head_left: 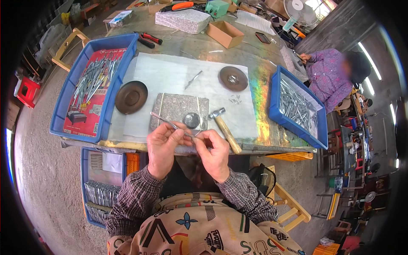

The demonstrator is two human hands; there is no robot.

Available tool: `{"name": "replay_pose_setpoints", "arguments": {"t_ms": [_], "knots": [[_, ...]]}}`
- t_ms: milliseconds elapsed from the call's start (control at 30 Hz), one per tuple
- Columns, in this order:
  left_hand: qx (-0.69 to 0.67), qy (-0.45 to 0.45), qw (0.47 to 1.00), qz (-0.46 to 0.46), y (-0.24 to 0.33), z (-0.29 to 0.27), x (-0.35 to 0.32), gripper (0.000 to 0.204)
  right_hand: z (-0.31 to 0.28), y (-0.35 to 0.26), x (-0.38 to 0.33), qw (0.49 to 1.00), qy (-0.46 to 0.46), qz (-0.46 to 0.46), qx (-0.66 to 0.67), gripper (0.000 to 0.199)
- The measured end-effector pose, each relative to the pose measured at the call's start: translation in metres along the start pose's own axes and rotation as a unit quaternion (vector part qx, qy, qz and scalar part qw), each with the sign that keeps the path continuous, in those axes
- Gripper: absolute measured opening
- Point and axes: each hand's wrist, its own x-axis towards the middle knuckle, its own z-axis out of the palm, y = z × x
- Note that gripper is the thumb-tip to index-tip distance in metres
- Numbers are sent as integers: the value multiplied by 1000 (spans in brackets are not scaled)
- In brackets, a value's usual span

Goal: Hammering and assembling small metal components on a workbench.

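Over the table's near edge, my left hand (163,146) is closed round a slender silvery metal piece (171,123) with a pinkish far end. My right hand (213,154) pinches at the near end of the same piece, where the fingertips partly hide it. Just beyond my hands lies a speckled stone block (174,106) with bands round it and a small dark round disc (191,120) on top. A hammer (225,129) with a wooden handle rests to the right of the block. Another slender metal piece (194,79) lies on the white sheet (165,70).
Blue trays of metal pieces stand left (54,121) and right (293,123). Brown round dishes (131,97) (233,72) flank the sheet; small bits (235,99) lie near the right one. Pliers (148,40), a cardboard box (225,35) and a stone slab (182,21) sit farther back. A co-worker (329,74) sits right.
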Motion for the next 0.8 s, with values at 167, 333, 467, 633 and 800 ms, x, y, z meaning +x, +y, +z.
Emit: {"name": "replay_pose_setpoints", "arguments": {"t_ms": [167,333,467,633,800], "knots": [[7,-6,1000,12,0,0,7,12,-3,-4,7,999,-4,-36,-37,9],[54,-7,998,39,10,0,25,12,-24,-9,15,989,-2,-75,-126,11],[152,-13,984,91,11,-2,39,12,-51,-1,21,952,28,-115,-282,11],[201,17,971,129,3,3,45,9,-73,14,20,865,-17,-141,-482,27],[252,12,955,156,2,5,46,8,-75,26,11,864,-42,-66,-497,34]]}}
